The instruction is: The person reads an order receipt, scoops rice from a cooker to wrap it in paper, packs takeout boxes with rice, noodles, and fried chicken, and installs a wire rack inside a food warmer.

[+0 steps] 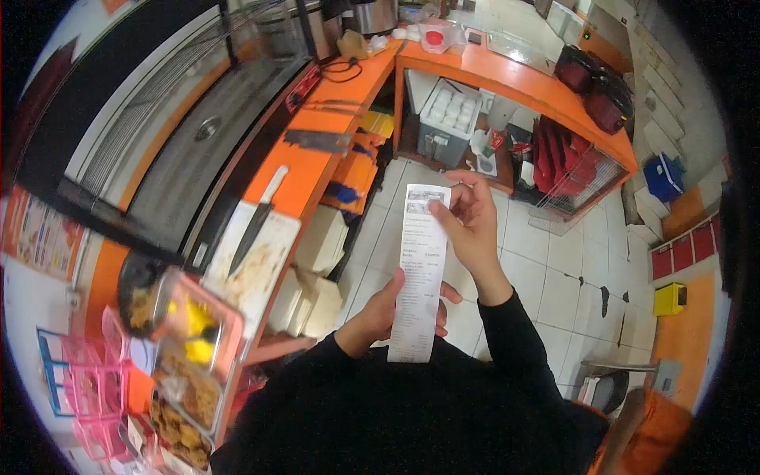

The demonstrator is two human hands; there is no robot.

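A long white printed receipt [419, 277] hangs in front of my chest, its small text too fine to read. My right hand [473, 229] pinches its upper right edge, thumb on the front and fingers behind or curled beside it. Lower down, my left hand [384, 309] grips the strip, with the thumb on its left edge and fingertips showing past the right edge. On the counter to my left, a knife [255, 226] with a white handle rests on a stained white cutting board [277, 251].
An orange counter [297, 174] runs along my left and across the front. Trays of food [186, 380] and pink baskets [95, 388] stand at lower left. Under the front counter sits a grey bin [447, 119] of white rounded items. A blue container [663, 176] is at right.
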